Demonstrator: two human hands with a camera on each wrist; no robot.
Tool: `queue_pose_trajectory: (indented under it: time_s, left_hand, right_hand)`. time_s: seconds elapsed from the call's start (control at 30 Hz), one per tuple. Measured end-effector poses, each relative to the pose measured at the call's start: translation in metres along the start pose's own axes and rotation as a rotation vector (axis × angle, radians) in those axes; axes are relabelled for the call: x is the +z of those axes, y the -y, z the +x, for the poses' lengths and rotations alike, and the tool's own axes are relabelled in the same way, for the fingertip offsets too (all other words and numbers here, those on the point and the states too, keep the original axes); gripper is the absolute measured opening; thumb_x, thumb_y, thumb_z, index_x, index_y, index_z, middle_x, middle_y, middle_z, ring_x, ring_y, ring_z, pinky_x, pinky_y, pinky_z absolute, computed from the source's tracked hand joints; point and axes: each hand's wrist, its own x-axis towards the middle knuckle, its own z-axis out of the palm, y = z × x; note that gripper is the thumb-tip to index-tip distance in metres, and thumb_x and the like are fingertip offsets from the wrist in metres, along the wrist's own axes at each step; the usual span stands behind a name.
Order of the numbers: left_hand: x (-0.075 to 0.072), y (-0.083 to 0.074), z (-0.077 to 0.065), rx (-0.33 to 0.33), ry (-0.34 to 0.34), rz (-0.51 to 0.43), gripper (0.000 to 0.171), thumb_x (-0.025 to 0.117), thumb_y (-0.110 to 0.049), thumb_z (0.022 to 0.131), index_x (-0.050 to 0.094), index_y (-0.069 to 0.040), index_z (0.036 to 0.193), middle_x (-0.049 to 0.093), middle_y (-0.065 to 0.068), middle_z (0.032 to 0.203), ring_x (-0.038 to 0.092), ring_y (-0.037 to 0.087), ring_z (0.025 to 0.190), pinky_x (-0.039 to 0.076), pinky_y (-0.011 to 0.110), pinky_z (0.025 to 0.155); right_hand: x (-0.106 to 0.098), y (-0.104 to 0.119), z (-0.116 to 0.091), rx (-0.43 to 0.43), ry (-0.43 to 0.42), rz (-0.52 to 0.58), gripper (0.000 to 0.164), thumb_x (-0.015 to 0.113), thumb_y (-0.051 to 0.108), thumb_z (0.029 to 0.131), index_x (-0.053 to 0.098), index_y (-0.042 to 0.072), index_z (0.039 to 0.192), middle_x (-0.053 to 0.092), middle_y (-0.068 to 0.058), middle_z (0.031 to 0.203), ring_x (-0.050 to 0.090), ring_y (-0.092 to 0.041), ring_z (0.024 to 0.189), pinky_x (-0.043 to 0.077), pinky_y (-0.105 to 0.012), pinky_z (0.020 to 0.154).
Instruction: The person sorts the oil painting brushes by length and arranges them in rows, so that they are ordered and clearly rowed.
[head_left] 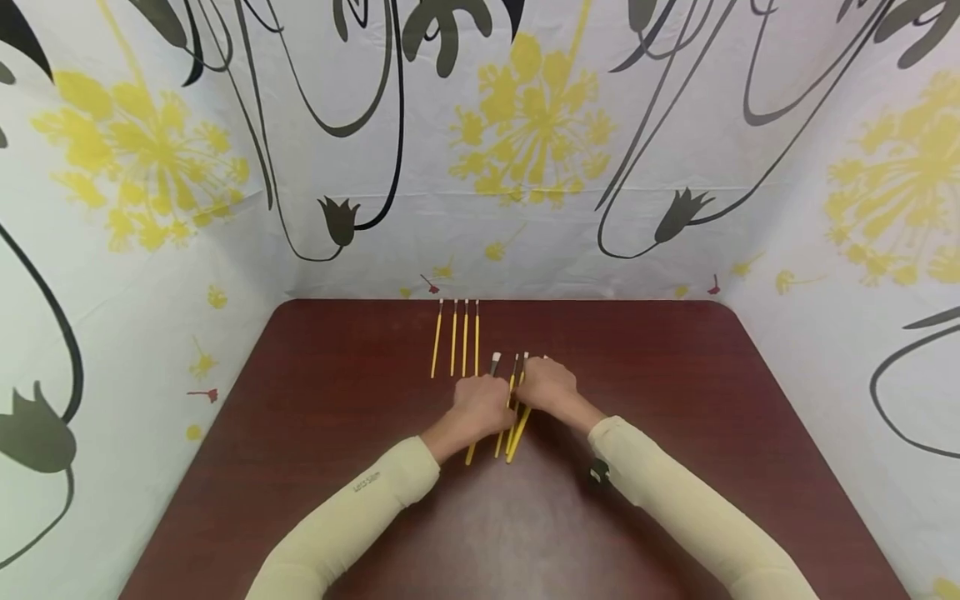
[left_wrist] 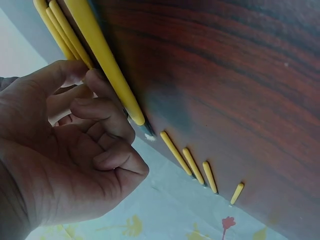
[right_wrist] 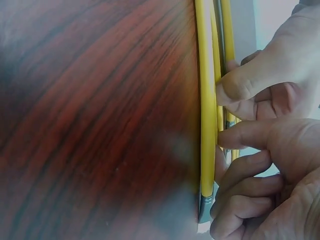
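Observation:
Several yellow-handled paintbrushes lie on the table between and beneath both hands. My left hand [head_left: 483, 404] pinches a thin paintbrush [left_wrist: 75, 37] between thumb and curled finger. A thicker flat paintbrush [left_wrist: 107, 62] lies just beside that hand, its white bristles pointing to the far edge. My right hand [head_left: 547, 385] is close on the right, thumb and finger pinching a slim paintbrush [right_wrist: 219, 112]. Next to it a thick paintbrush [right_wrist: 206, 110] slants across the others' handle ends. The fingers partly hide the brushes.
A row of several thin paintbrushes [head_left: 453, 342] lies spaced apart near the far edge of the dark red wooden table [head_left: 352, 358], left of the hands. Patterned white sheeting [head_left: 420, 242] rises behind and on both sides of the table.

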Motion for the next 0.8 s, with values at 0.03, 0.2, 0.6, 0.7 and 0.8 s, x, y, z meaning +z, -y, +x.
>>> queue_pose_trajectory:
  time_s: [0.03, 0.2, 0.6, 0.7, 0.8]
  left_hand:
    - [-0.001, 0.0, -0.001, -0.004, -0.006, 0.0, 0.038, 0.072, -0.027, 0.087, 0.048, -0.022, 0.058, 0.042, -0.005, 0.055, 0.044, 0.014, 0.051, 0.039, 0.033, 0.046]
    - [0.001, 0.0, -0.001, -0.007, -0.008, -0.003, 0.04, 0.073, -0.033, 0.088, 0.048, -0.023, 0.058, 0.042, -0.006, 0.054, 0.044, 0.013, 0.051, 0.039, 0.033, 0.047]
    - [-0.003, 0.003, 0.0, -0.041, -0.035, -0.047, 0.042, 0.069, -0.039, 0.087, 0.049, -0.023, 0.054, 0.046, -0.006, 0.054, 0.049, 0.015, 0.051, 0.04, 0.034, 0.046]
    - [-0.008, 0.008, -0.002, -0.056, -0.037, -0.082, 0.042, 0.067, -0.038, 0.087, 0.048, -0.023, 0.054, 0.043, -0.007, 0.051, 0.047, 0.015, 0.048, 0.038, 0.033, 0.044]
    - [-0.013, 0.015, -0.003, -0.076, -0.031, -0.145, 0.042, 0.067, -0.038, 0.088, 0.049, -0.022, 0.054, 0.041, -0.007, 0.049, 0.044, 0.015, 0.045, 0.034, 0.031, 0.043]
  right_hand:
    - [0.0, 0.0, 0.0, -0.001, -0.005, 0.01, 0.037, 0.07, 0.032, 0.096, 0.059, 0.017, 0.063, 0.059, -0.002, 0.06, 0.056, -0.02, 0.054, 0.04, -0.033, 0.048]
    - [0.0, 0.002, -0.001, 0.015, -0.009, 0.037, 0.039, 0.069, 0.032, 0.096, 0.058, 0.017, 0.062, 0.057, -0.001, 0.058, 0.055, -0.019, 0.053, 0.039, -0.033, 0.048]
    - [0.001, 0.0, 0.005, 0.082, 0.004, 0.042, 0.043, 0.074, 0.038, 0.092, 0.055, 0.018, 0.06, 0.047, 0.002, 0.053, 0.048, -0.016, 0.048, 0.035, -0.031, 0.044]
    - [0.001, -0.002, 0.005, 0.093, -0.011, 0.062, 0.044, 0.076, 0.045, 0.09, 0.057, 0.017, 0.061, 0.049, 0.003, 0.053, 0.048, -0.016, 0.048, 0.036, -0.031, 0.044]
    - [0.001, -0.005, 0.004, 0.081, -0.035, 0.091, 0.046, 0.077, 0.044, 0.089, 0.055, 0.018, 0.058, 0.046, 0.004, 0.051, 0.045, -0.014, 0.046, 0.034, -0.03, 0.044]
